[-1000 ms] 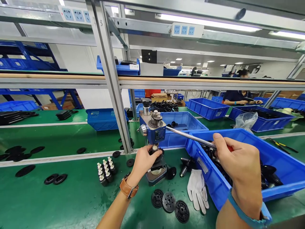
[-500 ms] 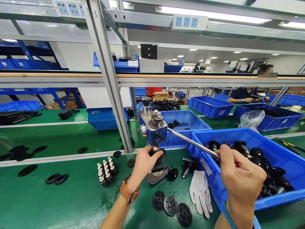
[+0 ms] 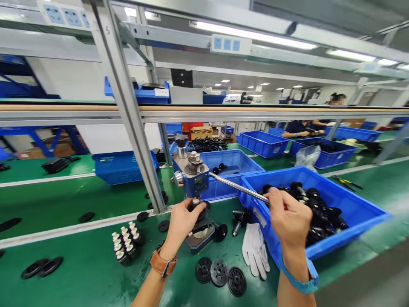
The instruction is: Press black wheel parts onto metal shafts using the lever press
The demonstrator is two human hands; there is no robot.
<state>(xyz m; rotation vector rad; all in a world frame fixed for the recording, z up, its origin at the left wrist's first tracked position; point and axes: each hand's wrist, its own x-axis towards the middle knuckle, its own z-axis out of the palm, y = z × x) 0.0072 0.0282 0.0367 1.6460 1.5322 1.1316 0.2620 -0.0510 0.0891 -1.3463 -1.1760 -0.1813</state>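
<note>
A blue arbor press (image 3: 195, 181) stands on the green bench, with a long metal lever (image 3: 238, 186) slanting down to the right. My right hand (image 3: 290, 217) is closed round the lever's end. Under the press ram, my left hand (image 3: 185, 219) has thumb and fingers round a small dark part with a pale tip (image 3: 196, 201); its lower portion is hard to make out. In front of the press base (image 3: 200, 241) lie several black discs (image 3: 219, 272). Left of my wrist, several black parts with white tips (image 3: 127, 245) stand in rows.
A white glove (image 3: 255, 251) lies right of the press. Behind it, a large blue bin (image 3: 358, 213) holds many black parts. A metal post (image 3: 128, 102) rises behind the press on the left. Pliers (image 3: 348, 183) lie at the far right. People work across the bench.
The camera has turned to the right, shifting the scene leftward. The lever sits at a slightly shallower slant, with my right hand a little higher. My left hand stays at the part under the ram.
</note>
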